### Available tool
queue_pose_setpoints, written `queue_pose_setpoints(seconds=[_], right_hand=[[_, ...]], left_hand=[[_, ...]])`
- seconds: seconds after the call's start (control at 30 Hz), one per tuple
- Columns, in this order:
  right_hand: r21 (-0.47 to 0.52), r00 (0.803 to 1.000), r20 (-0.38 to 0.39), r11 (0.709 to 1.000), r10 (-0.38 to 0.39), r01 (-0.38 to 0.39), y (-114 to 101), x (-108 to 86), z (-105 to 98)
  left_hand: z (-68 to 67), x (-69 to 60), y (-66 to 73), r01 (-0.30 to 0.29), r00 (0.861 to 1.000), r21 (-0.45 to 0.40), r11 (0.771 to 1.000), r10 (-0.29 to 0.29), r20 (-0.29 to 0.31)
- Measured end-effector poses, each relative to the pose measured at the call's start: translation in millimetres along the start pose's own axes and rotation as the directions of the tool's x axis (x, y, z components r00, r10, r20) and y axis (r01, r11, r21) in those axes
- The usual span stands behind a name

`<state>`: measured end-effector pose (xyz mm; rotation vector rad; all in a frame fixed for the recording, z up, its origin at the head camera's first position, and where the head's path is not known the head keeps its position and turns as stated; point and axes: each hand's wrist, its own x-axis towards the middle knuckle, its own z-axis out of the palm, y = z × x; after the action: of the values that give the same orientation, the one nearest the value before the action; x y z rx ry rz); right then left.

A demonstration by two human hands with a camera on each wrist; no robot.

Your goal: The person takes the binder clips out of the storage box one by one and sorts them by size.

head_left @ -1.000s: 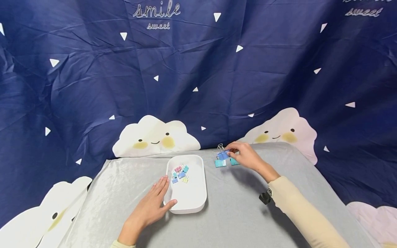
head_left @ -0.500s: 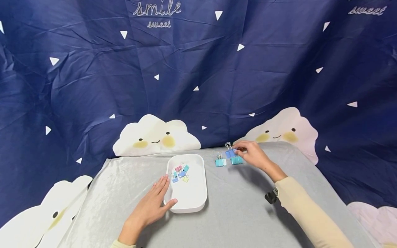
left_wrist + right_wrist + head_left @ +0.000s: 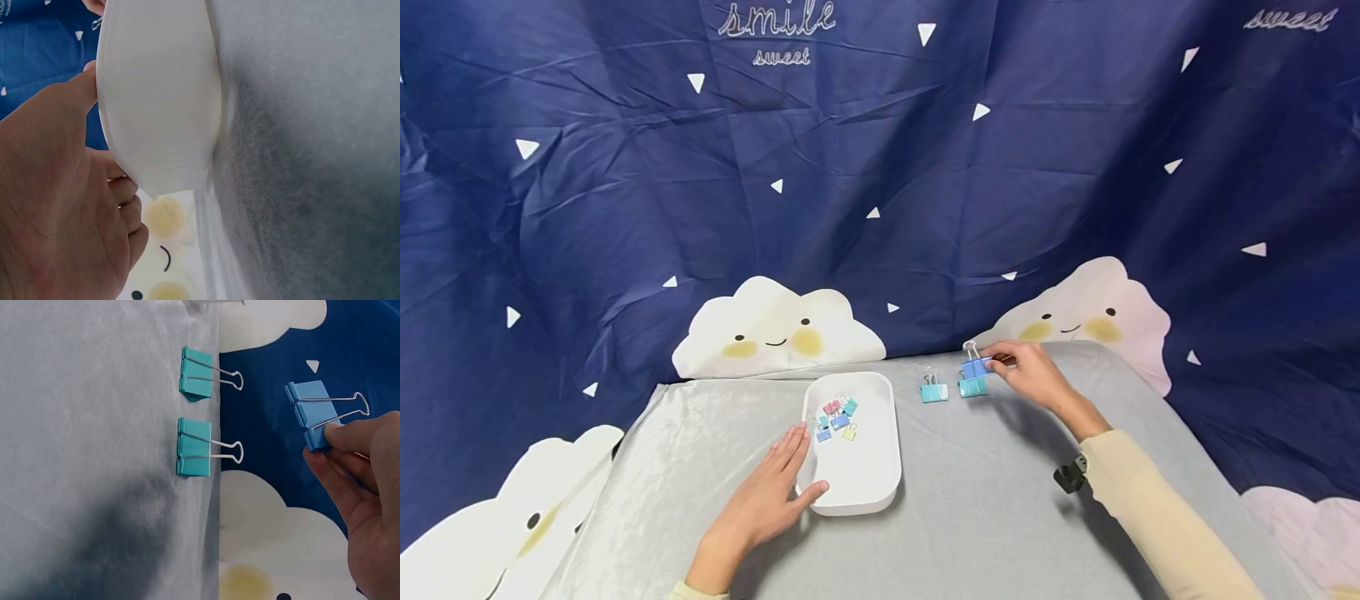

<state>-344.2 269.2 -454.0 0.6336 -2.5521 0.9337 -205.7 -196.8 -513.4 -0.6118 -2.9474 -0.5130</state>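
Cloth, grey and velvety, lay under our white tray, a navy cloud-print backdrop behind it.
Right of the tray's far end, we pinched a blue binder clip aloft in our right hand, silver wire handles upward; two turquoise clips sat right of the tray too, while our left hand lay spread on its left rim.

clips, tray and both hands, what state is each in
Blue clip: raised off the gray cloth
Left teal clip: upright on the cloth
Right teal clip: upright on the cloth
White tray: upright on the cloth
Small clips: clustered inside the tray
Left hand: touching the tray's rim
Right hand: pinching the blue clip
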Motion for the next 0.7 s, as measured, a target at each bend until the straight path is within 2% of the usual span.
queue_pose_setpoints(seconds=[0.7], right_hand=[[-0.033, 0.994, -0.018, 0.994, 0.108, -0.109, 46.7, -14.3, -6.7]], left_hand=[[-0.9, -0.9, 1.1, -0.012, 1.0, -0.004, 1.0, 0.012, -0.02]])
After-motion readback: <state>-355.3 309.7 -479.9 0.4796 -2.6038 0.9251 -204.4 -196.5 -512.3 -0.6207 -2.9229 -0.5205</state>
